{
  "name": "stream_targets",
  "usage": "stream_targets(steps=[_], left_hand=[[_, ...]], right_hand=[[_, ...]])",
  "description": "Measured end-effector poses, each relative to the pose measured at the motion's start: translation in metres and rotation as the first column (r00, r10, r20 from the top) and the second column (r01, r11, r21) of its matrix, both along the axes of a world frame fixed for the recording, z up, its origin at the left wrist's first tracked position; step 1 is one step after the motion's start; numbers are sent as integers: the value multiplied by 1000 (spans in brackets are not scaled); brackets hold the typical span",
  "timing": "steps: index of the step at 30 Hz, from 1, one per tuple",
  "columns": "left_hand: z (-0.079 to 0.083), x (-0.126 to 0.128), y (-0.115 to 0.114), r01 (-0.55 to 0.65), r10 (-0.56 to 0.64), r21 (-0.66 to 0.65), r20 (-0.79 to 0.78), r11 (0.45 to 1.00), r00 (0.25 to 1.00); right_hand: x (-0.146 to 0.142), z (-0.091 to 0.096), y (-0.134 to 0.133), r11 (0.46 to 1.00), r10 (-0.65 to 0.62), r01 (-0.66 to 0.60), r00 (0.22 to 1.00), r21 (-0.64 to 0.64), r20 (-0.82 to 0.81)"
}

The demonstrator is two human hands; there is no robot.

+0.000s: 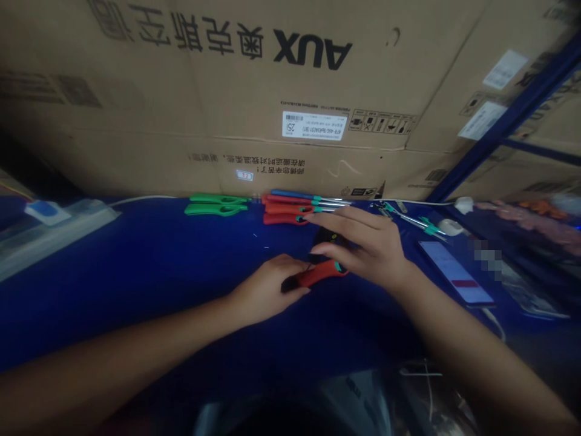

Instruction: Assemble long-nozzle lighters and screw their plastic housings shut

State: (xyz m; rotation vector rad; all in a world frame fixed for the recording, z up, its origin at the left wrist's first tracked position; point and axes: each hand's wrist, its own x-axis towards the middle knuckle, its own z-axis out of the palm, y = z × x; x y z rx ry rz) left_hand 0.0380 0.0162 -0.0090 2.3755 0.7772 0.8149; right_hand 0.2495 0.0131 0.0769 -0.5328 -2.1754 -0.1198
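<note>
"Two hands meet at mid-desk. What does each one have?"

"The left hand (267, 289) is curled shut around the dark end of a red tool (320, 274), which lies low over the blue desk (149, 266), pointing right."

"And the other?"

"The right hand (367, 245) is flat, palm down, fingers straight and close together. It hovers over the tool's teal collar (whether the thumb touches it, I cannot tell). Something dark sits under that palm, too hidden to name."

"What hems them in?"

"Just behind the fingertips lies a row of screwdrivers (285, 209) with red grips, and green handles (215, 204) lie left of those, all against a big box (272, 91). A phone (456, 272) lies near the right wrist, close to the desk's right edge."

"Any room?"

"Blue desk runs wide to the left of the hands and toward the near edge."
</note>
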Motion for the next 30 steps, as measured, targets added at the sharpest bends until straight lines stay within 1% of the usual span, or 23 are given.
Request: stream_targets(steps=[2, 3, 4, 5, 6, 7, 9, 10, 12, 14, 15, 17, 19, 20, 21, 23, 25, 26, 27, 28, 30], left_hand=[[1, 0, 0, 0, 0, 1, 1, 1000, 1000], [1, 0, 0, 1, -1, 0, 2, 1000, 1000], [1, 0, 0, 3, -3, 1, 3, 1000, 1000], [1, 0, 0, 5, -5, 3, 4, 1000, 1000], [1, 0, 0, 7, -7, 6, 4, 1000, 1000], [1, 1, 0, 10, -10, 9, 3, 1000, 1000], [0, 1, 0, 8, -8, 12, 4, 1000, 1000], [0, 1, 0, 5, -5, 11, 4, 1000, 1000], [0, 1, 0, 1, -1, 9, 8, 1000, 1000], [1, 1, 0, 6, -6, 12, 11, 1000, 1000], [1, 0, 0, 10, -10, 14, 10, 1000, 1000], [0, 0, 0, 15, -15, 14, 0, 1000, 1000], [0, 0, 0, 18, -18, 18, -7, 1000, 1000], [0, 0, 0, 18, -18, 22, -5, 1000, 1000], [0, 0, 0, 18, -18, 27, 0, 999, 1000], [0, 0, 0, 11, -12, 32, 10, 999, 1000], [-1, 0, 0, 7, -7, 27, 12, 1000, 1000], [-1, 0, 0, 6, -7, 23, 10, 1000, 1000], [-1, 0, 0, 11, -11, 18, 6, 1000, 1000], [-1, 0, 0, 15, -15, 16, 3, 1000, 1000], [-2, 0, 1, 20, -20, 14, 0, 1000, 1000]], right_hand=[[1, 0, 0, 987, 47, -38, 997, -155, 54], [2, 1, 1, 971, 88, -75, 995, -228, 48], [1, 2, 1, 958, 122, -113, 992, -264, 19], [1, 3, 1, 955, 142, -141, 990, -261, -17], [0, 3, 2, 963, 145, -152, 988, -223, -46], [-1, 3, 2, 976, 134, -143, 989, -164, -60], [-2, 3, 1, 995, 75, -77, 996, -60, -49], [-2, 3, 0, 998, 44, -45, 999, -45, -29], [-2, 4, -1, 995, 39, -39, 999, -92, 4], [-2, 4, -1, 979, 99, -99, 995, -178, -11], [-2, 4, -1, 972, 126, -130, 991, -193, -32], [-1, 4, 1, 981, 133, -141, 989, -137, -64], [0, 2, 2, 994, 99, -101, 994, -33, -54], [0, 1, 2, 997, 83, -83, 996, -8, -31], [0, 1, 1, 997, 77, -77, 997, -15, 1], [0, 1, -1, 988, 100, -93, 994, -126, 45], [-2, 3, -2, 960, 156, -145, 987, -240, 27], [-2, 3, -2, 952, 179, -174, 984, -250, -2], [-3, 4, -1, 957, 183, -185, 983, -225, -30], [-3, 3, -1, 970, 165, -173, 985, -170, -56], [-3, 2, 1, 994, 92, -96, 993, -44, -79]])
